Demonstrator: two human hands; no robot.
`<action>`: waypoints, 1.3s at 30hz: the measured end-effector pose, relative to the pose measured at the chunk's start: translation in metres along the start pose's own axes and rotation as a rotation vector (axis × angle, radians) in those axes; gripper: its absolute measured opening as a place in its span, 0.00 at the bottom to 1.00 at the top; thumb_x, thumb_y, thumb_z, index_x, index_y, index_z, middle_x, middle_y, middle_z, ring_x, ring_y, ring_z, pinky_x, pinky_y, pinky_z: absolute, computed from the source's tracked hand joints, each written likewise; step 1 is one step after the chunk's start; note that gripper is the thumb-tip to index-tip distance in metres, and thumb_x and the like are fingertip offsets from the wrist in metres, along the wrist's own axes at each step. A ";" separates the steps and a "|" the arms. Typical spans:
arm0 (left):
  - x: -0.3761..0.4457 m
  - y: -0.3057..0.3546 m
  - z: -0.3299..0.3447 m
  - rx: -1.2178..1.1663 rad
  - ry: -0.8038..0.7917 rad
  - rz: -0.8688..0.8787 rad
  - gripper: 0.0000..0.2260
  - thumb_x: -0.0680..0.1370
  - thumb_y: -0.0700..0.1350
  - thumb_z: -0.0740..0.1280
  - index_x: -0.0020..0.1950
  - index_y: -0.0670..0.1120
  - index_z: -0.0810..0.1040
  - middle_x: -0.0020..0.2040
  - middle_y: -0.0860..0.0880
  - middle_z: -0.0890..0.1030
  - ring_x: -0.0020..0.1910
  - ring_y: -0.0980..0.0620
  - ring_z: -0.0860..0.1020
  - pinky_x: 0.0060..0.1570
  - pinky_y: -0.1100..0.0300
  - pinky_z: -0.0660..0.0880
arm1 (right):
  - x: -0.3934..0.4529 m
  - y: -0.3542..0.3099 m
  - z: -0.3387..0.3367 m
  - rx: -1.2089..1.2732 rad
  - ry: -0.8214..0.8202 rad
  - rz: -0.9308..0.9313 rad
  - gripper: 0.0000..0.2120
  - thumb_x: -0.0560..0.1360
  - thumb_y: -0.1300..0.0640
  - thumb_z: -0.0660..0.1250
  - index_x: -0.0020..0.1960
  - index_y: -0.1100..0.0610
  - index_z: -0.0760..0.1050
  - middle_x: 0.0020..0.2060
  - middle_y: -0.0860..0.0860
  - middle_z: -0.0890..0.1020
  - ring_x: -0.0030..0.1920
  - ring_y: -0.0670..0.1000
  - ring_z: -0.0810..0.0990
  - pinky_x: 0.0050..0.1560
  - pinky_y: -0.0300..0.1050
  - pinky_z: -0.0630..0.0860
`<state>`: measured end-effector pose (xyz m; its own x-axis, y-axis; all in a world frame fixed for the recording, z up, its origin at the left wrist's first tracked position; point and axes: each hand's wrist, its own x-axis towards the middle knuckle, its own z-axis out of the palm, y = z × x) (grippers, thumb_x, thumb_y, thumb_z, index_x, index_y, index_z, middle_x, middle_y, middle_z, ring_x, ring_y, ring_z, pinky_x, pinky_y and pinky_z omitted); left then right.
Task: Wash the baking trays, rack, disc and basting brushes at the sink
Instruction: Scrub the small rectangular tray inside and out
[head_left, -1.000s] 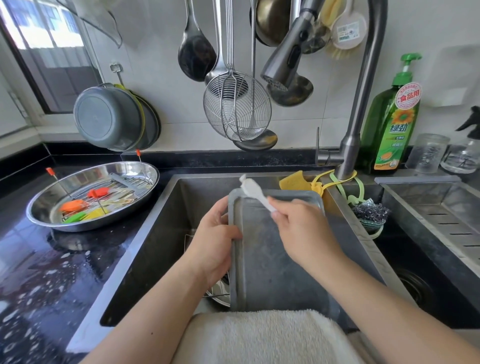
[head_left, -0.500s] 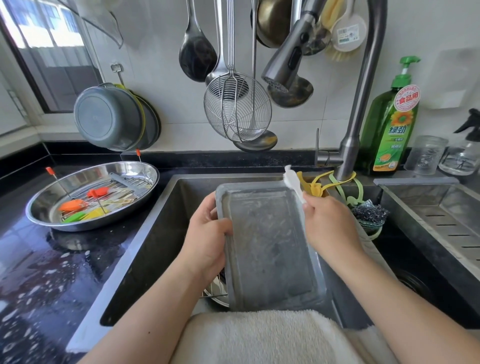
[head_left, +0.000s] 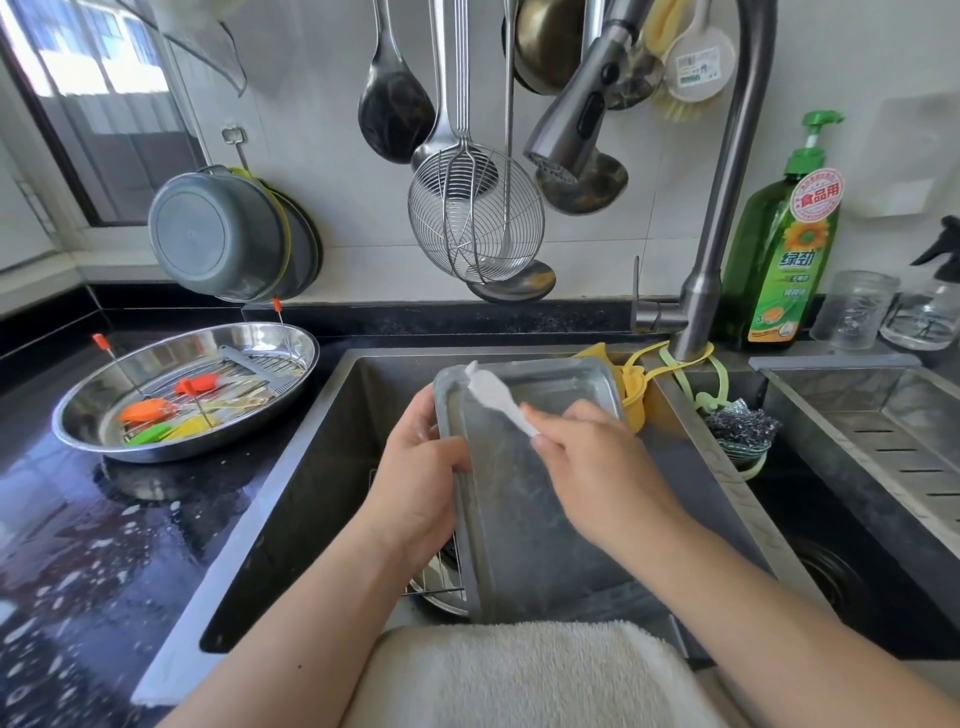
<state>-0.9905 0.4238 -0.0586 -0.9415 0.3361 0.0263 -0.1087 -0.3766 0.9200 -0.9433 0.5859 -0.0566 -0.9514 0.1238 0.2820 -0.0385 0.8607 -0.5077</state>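
Over the sink: rectangular grey metal baking tray (head_left: 524, 499), tilted (far end raised).
Left hand (head_left: 415, 488): grips tray's left rim.
Right hand (head_left: 597, 467): pinches white brush (head_left: 496, 395) against tray's far-left corner.

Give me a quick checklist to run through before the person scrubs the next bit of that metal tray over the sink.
1. Tray held firmly: the left hand grips the baking tray by its left edge. Ok.
2. Tool in hand: the right hand pinches the white brush, its tip at the tray's top left corner. Ok.
3. Tray over the basin: it tilts above the sink, so drips fall inside. Ok.
4. Water for rinsing: none runs from the faucet head. Not ok.
5. Soap within reach: the green bottle stands by the tap. Ok.
6. Tray surface clean: cannot tell.
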 end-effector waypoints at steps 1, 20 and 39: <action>0.000 -0.001 0.000 0.003 -0.023 -0.007 0.29 0.70 0.20 0.53 0.63 0.41 0.77 0.46 0.39 0.80 0.44 0.42 0.81 0.46 0.48 0.80 | -0.003 -0.006 0.004 0.015 -0.042 -0.042 0.20 0.85 0.53 0.59 0.77 0.45 0.68 0.44 0.47 0.70 0.41 0.48 0.73 0.37 0.43 0.71; 0.015 -0.004 -0.024 -0.306 0.249 -0.065 0.19 0.87 0.55 0.57 0.70 0.47 0.79 0.64 0.40 0.83 0.63 0.38 0.82 0.67 0.34 0.73 | -0.012 0.001 -0.011 0.069 -0.514 -0.048 0.18 0.82 0.53 0.62 0.69 0.38 0.77 0.20 0.37 0.73 0.25 0.45 0.65 0.26 0.37 0.61; 0.013 -0.005 -0.013 -0.327 0.140 -0.038 0.20 0.88 0.56 0.53 0.73 0.48 0.76 0.64 0.42 0.83 0.63 0.42 0.82 0.67 0.39 0.74 | -0.019 -0.010 -0.008 0.138 -0.368 -0.088 0.18 0.83 0.53 0.62 0.70 0.38 0.75 0.35 0.39 0.83 0.32 0.38 0.77 0.34 0.30 0.71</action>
<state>-1.0059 0.4184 -0.0681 -0.9669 0.2424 -0.0801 -0.2197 -0.6302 0.7447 -0.9220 0.5791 -0.0502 -0.9875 -0.1544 0.0313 -0.1415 0.7825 -0.6063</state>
